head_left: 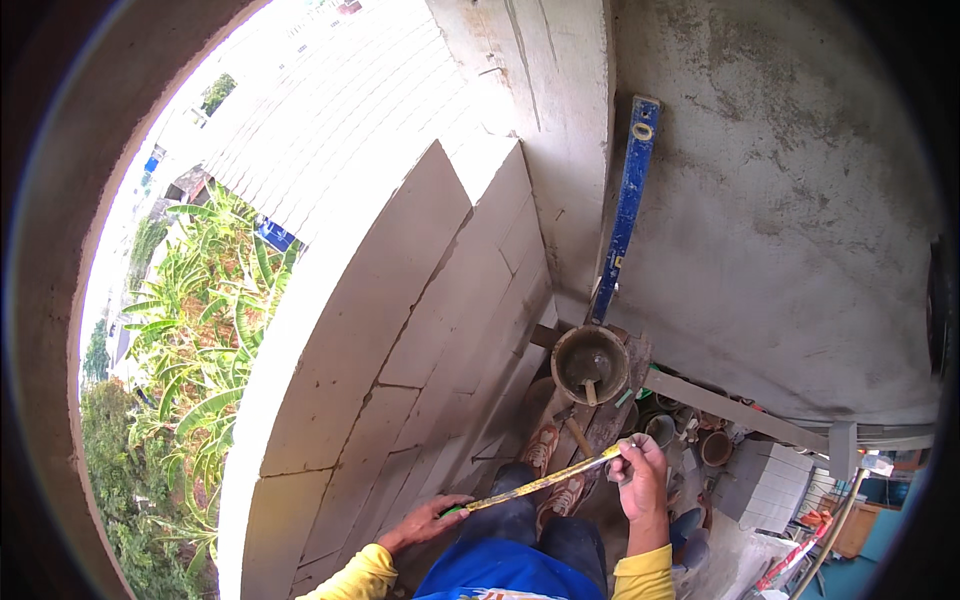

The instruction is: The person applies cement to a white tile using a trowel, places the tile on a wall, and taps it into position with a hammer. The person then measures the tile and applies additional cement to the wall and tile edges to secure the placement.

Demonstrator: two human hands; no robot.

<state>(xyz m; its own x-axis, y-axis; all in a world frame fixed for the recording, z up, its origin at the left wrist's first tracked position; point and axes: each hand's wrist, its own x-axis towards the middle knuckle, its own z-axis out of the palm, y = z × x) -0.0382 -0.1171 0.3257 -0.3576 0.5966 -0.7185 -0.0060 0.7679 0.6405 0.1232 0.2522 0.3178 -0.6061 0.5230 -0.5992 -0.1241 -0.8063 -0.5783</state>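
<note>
At the left, the block wall (430,330) ends in a bright edge with open air and green plants (195,310) beyond; a plastered wall (770,230) bounds the right, and a round bucket (590,362) stands ahead, leaving room above the legs (573,545). The left hand (428,522) is curled at the green end (454,510) of a yellow tape measure (545,482); the right hand (641,476) pinches its other end. Stretched between the 2 hands, its long axis slants forward toward the right.
</note>
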